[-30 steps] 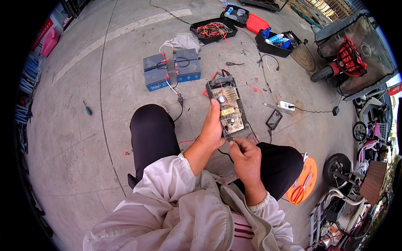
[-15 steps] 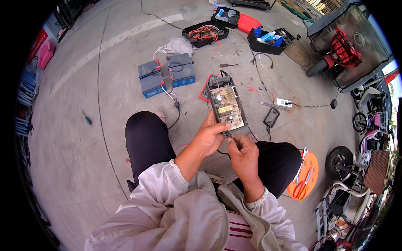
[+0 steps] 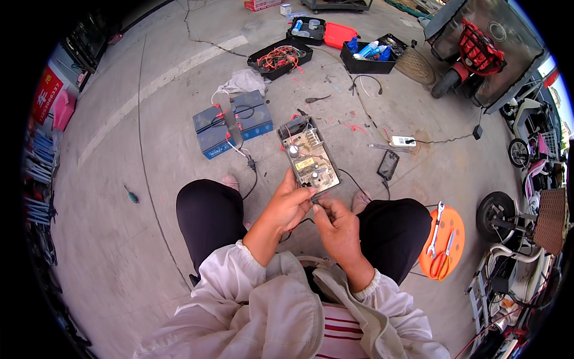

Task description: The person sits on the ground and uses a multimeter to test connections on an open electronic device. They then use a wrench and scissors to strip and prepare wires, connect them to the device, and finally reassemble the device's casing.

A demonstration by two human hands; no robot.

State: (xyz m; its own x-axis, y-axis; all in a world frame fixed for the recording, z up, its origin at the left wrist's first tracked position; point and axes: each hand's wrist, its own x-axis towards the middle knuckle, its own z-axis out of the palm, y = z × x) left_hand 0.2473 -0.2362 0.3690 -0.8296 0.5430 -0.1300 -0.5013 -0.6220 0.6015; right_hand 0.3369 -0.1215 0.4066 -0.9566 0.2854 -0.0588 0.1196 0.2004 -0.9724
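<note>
An opened charger point(image 3: 312, 158), a black case with its circuit board bare, is tilted in front of my knees. My left hand point(image 3: 283, 209) grips its lower left end, thumb over the board's edge. At the near end, thumb and fingers of my right hand point(image 3: 339, 232) pinch the charger's black cable point(image 3: 306, 220) where it meets the case; the fingertips partly hide that spot. Beyond my left knee stand blue-grey batteries point(image 3: 254, 122) wired together, with a black plug point(image 3: 251, 162) on their lead.
An orange stool point(image 3: 455, 242) at my right bears a wrench point(image 3: 437, 230) and orange-handled scissors point(image 3: 441, 263). A white power strip point(image 3: 403, 141) and a black adapter point(image 3: 388, 166) lie ahead right. Farther off are a box of wires point(image 3: 263, 63) and a tool box point(image 3: 365, 64). A screwdriver point(image 3: 131, 195) lies left.
The charger and both hands have shifted left and slightly lower in view. The charger now covers most of the red meter behind it. My grip looks unchanged.
</note>
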